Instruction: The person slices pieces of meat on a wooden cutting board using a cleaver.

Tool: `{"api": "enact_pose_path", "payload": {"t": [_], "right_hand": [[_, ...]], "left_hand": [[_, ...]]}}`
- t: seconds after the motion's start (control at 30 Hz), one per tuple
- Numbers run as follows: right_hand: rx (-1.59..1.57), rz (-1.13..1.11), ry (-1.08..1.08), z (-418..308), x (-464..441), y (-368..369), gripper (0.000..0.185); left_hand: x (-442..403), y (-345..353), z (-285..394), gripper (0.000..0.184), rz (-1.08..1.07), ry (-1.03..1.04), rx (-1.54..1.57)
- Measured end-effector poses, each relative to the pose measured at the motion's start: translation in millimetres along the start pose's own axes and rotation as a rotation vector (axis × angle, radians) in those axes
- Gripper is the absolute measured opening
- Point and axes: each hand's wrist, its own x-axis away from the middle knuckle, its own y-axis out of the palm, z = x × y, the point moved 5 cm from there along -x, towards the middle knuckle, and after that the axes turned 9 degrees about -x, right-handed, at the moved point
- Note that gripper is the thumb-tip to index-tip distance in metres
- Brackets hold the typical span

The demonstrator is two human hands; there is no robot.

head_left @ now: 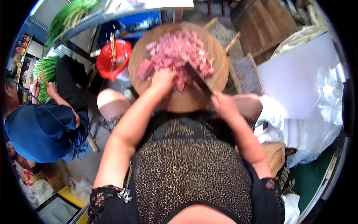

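Observation:
A round wooden chopping board (186,102) stands in front of my knees, heaped with cut pieces of raw pink meat (181,46). My left hand (163,80) presses on meat at the near left of the heap, its fingers curled and partly hidden. In my right hand (225,104), closed round the handle, is a knife (198,80) with a dark blade. The blade slants up and left across the board, its tip beside the meat under my left hand. A larger lump of meat (145,69) lies at the board's left.
A red plastic bag (125,48) with wooden skewers (113,50) stands left of the board. Further left, a person in blue (41,127) sits near bundled green vegetables (46,71). White plastic sheeting (298,82) and a wooden board (263,24) are on the right.

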Motion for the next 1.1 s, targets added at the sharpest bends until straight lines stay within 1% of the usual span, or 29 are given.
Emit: {"api": "enact_pose_path", "payload": {"t": [0.03,0.07,0.1,0.13,0.17,0.2,0.23,0.27,0.3,0.37,0.4,0.47,0.5,0.57,0.6,0.7,0.73,0.77,0.8,0.83,0.87,0.9,0.93,0.97,1.0,1.03,1.07,1.1], "right_hand": [[0.058,-0.039,0.033,-1.5,0.0,-0.1,0.024],[0.065,-0.056,0.048,-5.1,0.7,-1.3,0.025],[0.045,-0.030,0.019,0.0,0.7,1.0,0.026],[0.034,-0.053,0.061,-4.3,1.1,-1.7,0.028],[0.021,-0.065,0.074,-6.2,0.6,-3.2,0.028],[0.046,-0.090,0.102,-2.5,0.5,-1.6,0.029],[0.014,-0.084,0.064,-0.3,-0.1,-0.8,0.030],[0.033,-0.123,0.112,-8.0,-0.4,-4.8,0.030],[0.037,-0.131,0.111,-11.3,-0.3,-6.5,0.029],[0.013,-0.128,0.117,-8.9,0.0,-4.3,0.029],[0.012,-0.115,0.106,-9.6,-1.8,-5.4,0.029],[0.042,-0.136,0.120,-7.8,-0.2,-3.8,0.030],[0.040,-0.134,0.120,-3.0,-1.5,-2.8,0.030],[-0.063,-0.126,0.067,6.9,-4.3,-0.1,0.031],[-0.114,-0.141,0.112,4.6,-3.3,-3.6,0.031],[-0.158,-0.159,0.158,-7.9,2.2,-9.4,0.031],[-0.161,-0.158,0.157,-11.8,3.1,-11.7,0.031],[-0.146,-0.236,0.142,-16.5,4.5,-10.1,0.031],[-0.131,-0.314,0.127,-21.4,6.2,-8.6,0.031],[-0.133,-0.312,0.127,-26.6,7.6,-10.4,0.031],[-0.088,-0.397,0.047,-36.2,10.1,-7.5,0.031],[-0.041,-0.483,-0.033,-43.7,12.4,-2.8,0.031],[-0.025,-0.510,-0.070,-43.0,13.4,5.6,0.030],[-0.027,-0.516,-0.063,-40.8,8.0,10.5,0.030],[0.041,-0.517,-0.093,-38.7,2.8,15.7,0.030],[0.099,-0.540,-0.112,-34.5,6.8,24.6,0.030],[0.087,-0.531,-0.107,-30.8,5.3,26.7,0.030],[0.075,-0.523,-0.103,-29.7,-3.6,25.4,0.029]], "left_hand": [[-1.9,-2.7,5.2,0.020,-0.104,-0.022,0.006],[-2.2,-10.2,10.8,0.029,-0.136,-0.024,-0.033],[-6.2,-7.6,11.0,0.036,-0.221,-0.030,-0.085],[-9.5,-1.2,9.6,0.030,-0.256,-0.051,-0.112],[-8.3,-5.9,11.0,0.022,-0.192,-0.007,-0.092],[-8.7,-10.7,12.7,0.017,-0.202,0.024,-0.105],[-6.5,-12.6,12.1,0.016,-0.159,0.051,-0.101],[-4.0,-15.2,10.8,0.015,-0.123,0.051,-0.047],[-1.1,-22.5,9.3,0.017,-0.072,0.048,0.062],[1.0,-28.5,4.3,0.020,-0.099,-0.061,0.259],[-0.6,-27.5,0.9,0.020,-0.087,-0.056,0.249],[-0.4,-28.0,-8.0,0.024,0.084,-0.013,0.376],[-0.3,-30.4,-9.9,0.024,0.084,-0.012,0.374],[2.0,-28.7,-22.4,0.021,0.000,-0.202,0.658],[4.0,-32.1,-24.8,0.021,0.001,-0.203,0.653],[12.8,-39.7,-36.9,0.024,0.001,-0.336,0.761],[15.8,-39.2,-42.3,0.027,0.079,-0.287,0.810],[17.6,-34.7,-45.7,0.027,0.078,-0.285,0.807],[19.2,-31.9,-50.1,0.027,0.102,-0.340,0.904],[21.3,-29.6,-55.0,0.027,0.126,-0.394,1.000],[23.7,-28.0,-61.2,0.028,0.117,-0.459,0.955],[21.0,-17.1,-73.6,0.028,0.116,-0.458,0.953],[14.6,-7.9,-90.9,0.027,0.280,-0.351,0.693],[16.1,-3.8,-94.0,0.025,0.429,-0.246,0.432],[12.9,-7.2,-95.5,0.019,0.208,-0.368,0.756],[8.5,19.3,-108.3,0.018,0.307,-0.371,1.055],[8.9,4.4,-104.6,0.020,0.264,-0.356,1.118],[7.5,-1.7,-104.6,0.018,0.274,-0.373,1.198]]}}
